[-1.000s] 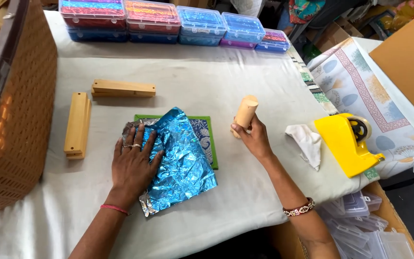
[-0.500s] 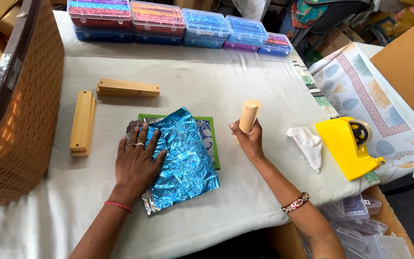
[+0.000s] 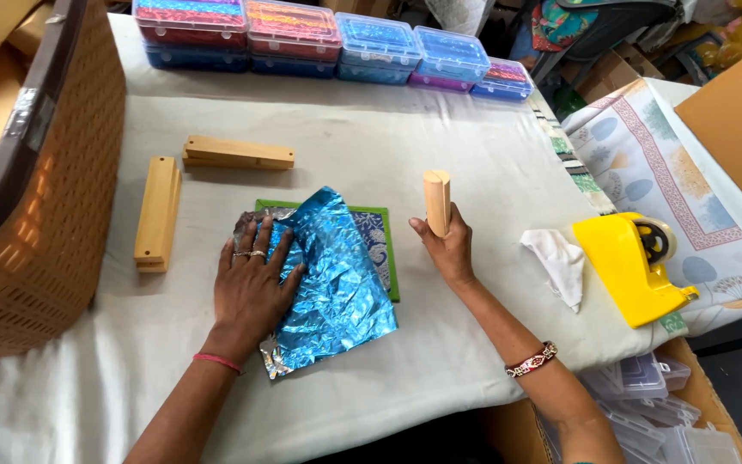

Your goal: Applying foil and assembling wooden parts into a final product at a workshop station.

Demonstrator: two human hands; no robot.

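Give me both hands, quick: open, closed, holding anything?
Left hand: open, flat on the blue foil sheet, holding nothing.
Right hand: closed around the upright wooden cylinder.

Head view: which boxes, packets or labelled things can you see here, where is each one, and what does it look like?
Plastic lidded boxes: row along the table's far edge; flat, clear, contents blue, red, purple.
Empty clear boxes: lower right, below the table edge; stacked, see-through.
Cardboard box: far right; brown, plain side.
Blue foil sheet: table centre, under the left hand; crinkled, shiny.
Tape dispenser: right of the right hand; yellow.
No screens or signs.
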